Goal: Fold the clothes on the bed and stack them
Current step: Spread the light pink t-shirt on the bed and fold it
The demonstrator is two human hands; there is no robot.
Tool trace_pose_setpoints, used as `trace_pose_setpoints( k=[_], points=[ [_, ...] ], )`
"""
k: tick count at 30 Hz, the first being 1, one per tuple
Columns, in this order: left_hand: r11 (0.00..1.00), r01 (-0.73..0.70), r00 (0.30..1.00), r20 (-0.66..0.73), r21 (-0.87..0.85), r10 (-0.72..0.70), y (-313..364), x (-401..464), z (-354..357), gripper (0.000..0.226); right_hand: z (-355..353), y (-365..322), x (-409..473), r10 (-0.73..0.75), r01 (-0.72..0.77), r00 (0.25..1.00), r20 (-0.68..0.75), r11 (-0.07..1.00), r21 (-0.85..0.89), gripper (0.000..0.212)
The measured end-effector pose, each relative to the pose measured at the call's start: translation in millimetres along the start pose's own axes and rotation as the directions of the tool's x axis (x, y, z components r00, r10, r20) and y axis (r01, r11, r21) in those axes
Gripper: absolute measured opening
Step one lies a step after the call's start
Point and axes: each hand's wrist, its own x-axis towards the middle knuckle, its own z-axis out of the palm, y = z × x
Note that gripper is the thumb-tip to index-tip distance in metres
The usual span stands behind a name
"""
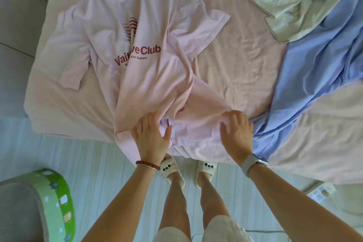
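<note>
A pale pink T-shirt (149,76) with red print lies face up on the bed, creased down its middle, collar at the far end. Its hem hangs over the bed's near edge. My left hand (151,135) grips the bunched hem near the shirt's middle. My right hand (236,131) rests on the hem's right corner, fingers curled into the fabric. A pale green-white garment (290,4) lies crumpled at the far right of the bed.
The bed (235,49) has a pink sheet. A blue sheet (318,76) runs diagonally down its right side. A green-rimmed round seat (57,198) stands on the floor at the lower left. My slippered feet are at the bed's edge.
</note>
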Motion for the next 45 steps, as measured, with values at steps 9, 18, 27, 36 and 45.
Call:
trace_pose_setpoints(
  k=[9,18,27,36,45],
  points=[
    [0.824,0.31,0.941,0.033,-0.475,-0.336,-31.4,24.5,-21.6,0.012,65.3,-77.0,8.6,-0.029,-0.059,0.844,0.535,0.988,0.146,0.044],
    [0.811,0.341,0.933,0.064,-0.475,-0.355,-51.6,19.8,-30.6,0.007,99.6,-106.1,41.6,0.456,-0.605,0.738,0.498,0.774,0.189,0.03],
    [0.935,0.025,1.0,0.0,-0.354,-0.027,-4.9,-1.0,-37.2,0.011,27.7,-41.8,33.4,0.546,-0.58,0.763,0.346,0.343,0.738,0.011],
    [0.87,-0.367,0.886,0.161,-0.33,0.435,110.1,-6.3,-23.5,0.014,-91.9,51.9,61.2,0.461,-0.344,0.871,-0.169,0.819,0.458,0.023],
    [0.931,-0.036,0.885,0.421,-0.363,0.198,101.8,-20.6,22.9,0.03,-72.7,105.7,48.5,0.328,-0.304,0.943,0.064,0.921,-0.245,0.051]
  ],
)
